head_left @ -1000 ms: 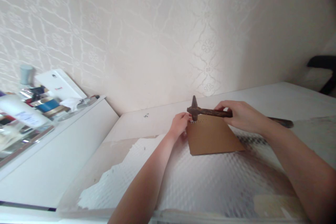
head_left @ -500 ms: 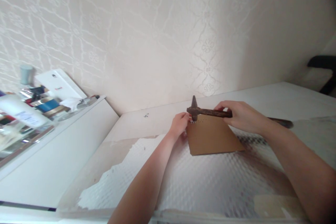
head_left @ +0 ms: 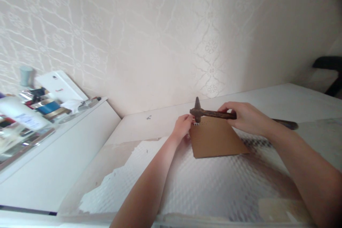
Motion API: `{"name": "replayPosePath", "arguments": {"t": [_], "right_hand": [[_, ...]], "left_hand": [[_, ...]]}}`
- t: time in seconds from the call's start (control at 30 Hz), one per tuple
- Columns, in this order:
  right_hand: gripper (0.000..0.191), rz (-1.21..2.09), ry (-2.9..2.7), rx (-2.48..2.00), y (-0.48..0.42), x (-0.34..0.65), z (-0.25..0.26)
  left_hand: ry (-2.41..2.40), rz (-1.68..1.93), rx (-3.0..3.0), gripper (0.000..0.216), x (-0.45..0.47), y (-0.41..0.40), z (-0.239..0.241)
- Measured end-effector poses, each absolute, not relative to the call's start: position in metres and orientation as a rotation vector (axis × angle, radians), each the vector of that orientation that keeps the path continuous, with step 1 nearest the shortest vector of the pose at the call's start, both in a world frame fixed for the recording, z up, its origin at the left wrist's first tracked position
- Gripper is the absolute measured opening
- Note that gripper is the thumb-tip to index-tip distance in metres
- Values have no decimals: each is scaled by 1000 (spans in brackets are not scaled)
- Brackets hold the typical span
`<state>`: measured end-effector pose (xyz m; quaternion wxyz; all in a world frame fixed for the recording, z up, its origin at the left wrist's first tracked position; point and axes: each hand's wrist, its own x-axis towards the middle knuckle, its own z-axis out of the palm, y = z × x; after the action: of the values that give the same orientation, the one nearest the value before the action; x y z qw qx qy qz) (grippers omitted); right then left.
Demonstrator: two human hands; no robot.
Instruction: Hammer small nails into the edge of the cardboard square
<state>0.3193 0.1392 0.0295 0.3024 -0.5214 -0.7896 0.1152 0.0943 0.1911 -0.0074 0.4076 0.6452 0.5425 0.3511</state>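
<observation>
My right hand [head_left: 247, 117] is closed round the handle of a dark, rusty hammer [head_left: 207, 113]. Its head hangs just over the far left corner of a brown board [head_left: 216, 139], where a row of small holes shows. My left hand [head_left: 183, 127] rests at that corner with fingertips pinched on a small metal piece under the hammer head; it is too small to name. The board lies flat on bubble wrap [head_left: 208, 181] spread over a white table [head_left: 160, 121].
A patterned wall [head_left: 160, 35] stands right behind the table. To the left, a white shelf [head_left: 61, 142] carries several bottles and jars [head_left: 24, 114]. A dark chair part [head_left: 330, 69] shows at the far right. A gap separates shelf and table.
</observation>
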Motion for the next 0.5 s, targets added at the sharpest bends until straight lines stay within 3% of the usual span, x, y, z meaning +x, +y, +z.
{"name": "replayPosePath", "arguments": {"t": [0.5], "right_hand": [[22, 274, -2085, -1396, 138, 320, 30]], "left_hand": [[1370, 881, 1607, 35, 95, 189, -5]]}}
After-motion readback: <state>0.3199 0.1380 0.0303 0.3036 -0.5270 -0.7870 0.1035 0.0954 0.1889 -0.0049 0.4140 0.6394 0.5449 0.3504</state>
